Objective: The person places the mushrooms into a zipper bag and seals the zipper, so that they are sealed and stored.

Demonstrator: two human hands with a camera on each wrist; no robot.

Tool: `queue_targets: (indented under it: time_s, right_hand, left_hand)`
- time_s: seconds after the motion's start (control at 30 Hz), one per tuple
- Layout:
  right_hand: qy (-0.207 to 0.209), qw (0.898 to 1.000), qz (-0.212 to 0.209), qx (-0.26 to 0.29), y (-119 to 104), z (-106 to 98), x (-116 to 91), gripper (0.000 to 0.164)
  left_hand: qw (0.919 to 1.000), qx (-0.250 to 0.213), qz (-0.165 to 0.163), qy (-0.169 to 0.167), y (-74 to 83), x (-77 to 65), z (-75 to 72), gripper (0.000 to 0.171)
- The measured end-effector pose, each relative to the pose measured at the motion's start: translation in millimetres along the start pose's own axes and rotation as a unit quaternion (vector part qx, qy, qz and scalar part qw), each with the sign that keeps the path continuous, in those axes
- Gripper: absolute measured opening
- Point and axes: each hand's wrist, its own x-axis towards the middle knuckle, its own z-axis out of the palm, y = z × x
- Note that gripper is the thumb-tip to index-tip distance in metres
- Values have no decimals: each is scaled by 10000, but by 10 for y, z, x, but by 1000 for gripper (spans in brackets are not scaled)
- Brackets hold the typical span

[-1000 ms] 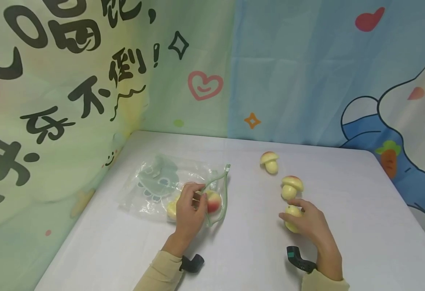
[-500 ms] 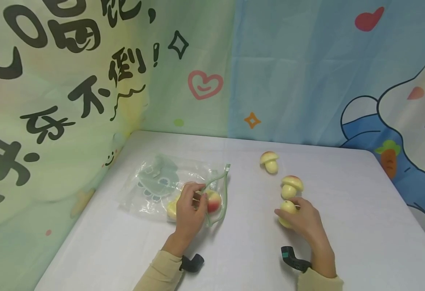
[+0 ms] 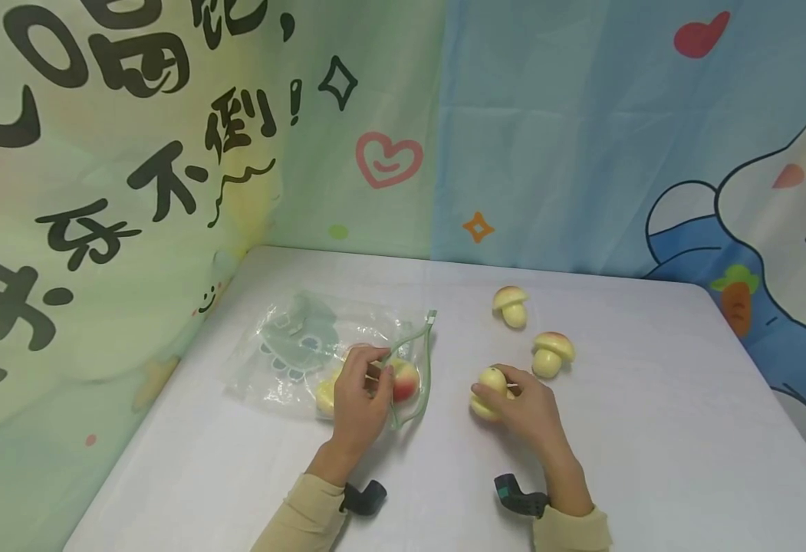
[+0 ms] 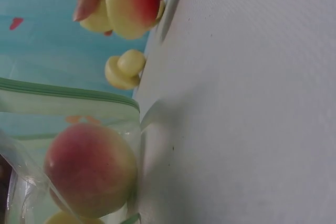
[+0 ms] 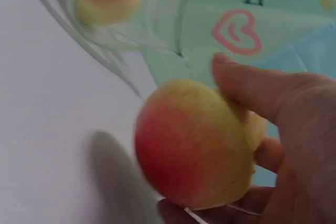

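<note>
My left hand (image 3: 361,399) pinches the mouth of a clear zip bag (image 3: 429,376) with a green zip edge, which lies on its side, mouth facing right. Inside the bag, near its mouth, is a round red-and-yellow piece (image 4: 92,169); another yellow piece (image 3: 327,396) lies deeper, partly hidden by the hand. My right hand (image 3: 532,406) grips a toy mushroom (image 5: 191,145) between thumb and fingers, its red-and-yellow cap facing the bag in the right wrist view. The held mushroom is a short way right of the bag's mouth.
Two more toy mushrooms lie on the white table (image 3: 651,429): one at the back (image 3: 511,308), one nearer (image 3: 552,355), beyond the right hand. A printed cloth (image 3: 547,153) hangs behind the table and along its left side.
My right hand has moved left with the mushroom, away from the two other mushrooms and towards the bag. The left hand and the bag have stayed in place.
</note>
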Motion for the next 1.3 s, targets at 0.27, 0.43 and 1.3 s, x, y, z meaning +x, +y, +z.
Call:
queue_targets:
  time_s: [0.27, 0.43, 1.3]
  right_hand:
    - [395, 9980, -438, 236, -62, 330, 29, 47]
    - [351, 9958, -712, 458, -108, 447, 19, 41]
    - [744, 9798, -1802, 445, -62, 679, 45, 49]
  left_hand:
    - [9999, -44, -96, -121, -4, -4, -22, 24]
    - [9999, -7, -16, -126, 65, 29, -37, 26]
    - [9996, 81, -89, -262, 21, 1, -36, 20]
